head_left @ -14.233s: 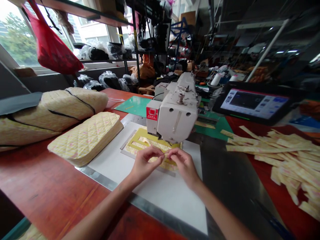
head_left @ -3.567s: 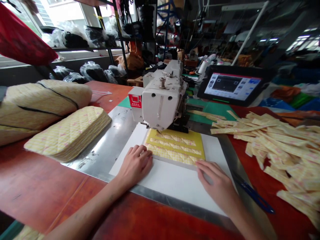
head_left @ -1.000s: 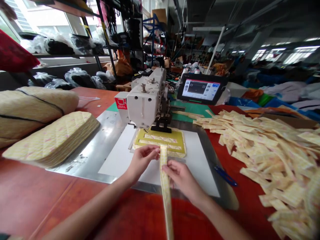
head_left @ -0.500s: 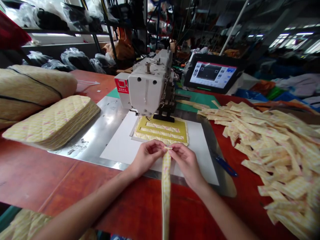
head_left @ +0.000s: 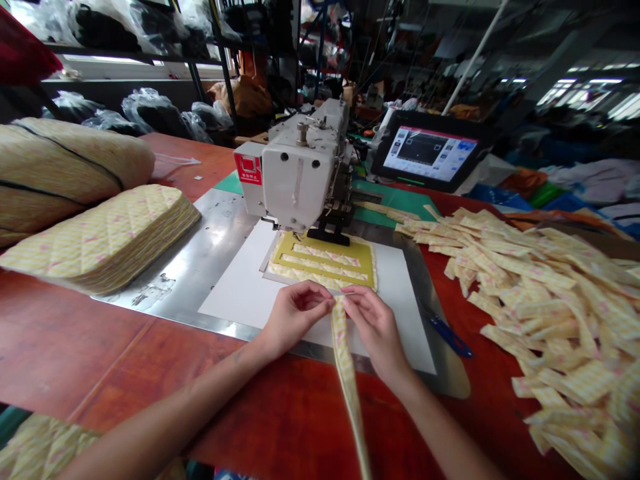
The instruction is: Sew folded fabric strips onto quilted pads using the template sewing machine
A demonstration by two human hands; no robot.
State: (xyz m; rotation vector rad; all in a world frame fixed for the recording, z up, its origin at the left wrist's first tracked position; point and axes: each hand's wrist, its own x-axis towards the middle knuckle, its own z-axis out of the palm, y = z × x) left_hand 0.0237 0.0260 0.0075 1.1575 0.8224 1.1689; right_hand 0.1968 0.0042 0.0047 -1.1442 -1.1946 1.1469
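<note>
left hand point(head_left: 295, 318) and right hand point(head_left: 376, 328) narrowly pinching quilted strip point(head_left: 346, 367) | strip's top end between fingertips, tail trailing over red tabletop point(head_left: 100, 347) (just below yellow slotted template point(head_left: 323, 260)) | step: handling strip's end | next: calls for steady pinch

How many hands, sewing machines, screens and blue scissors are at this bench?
Left hand and right hand: 2
Sewing machine: 1
Screen: 1
Blue-handled scissors: 1
Total: 5
</note>
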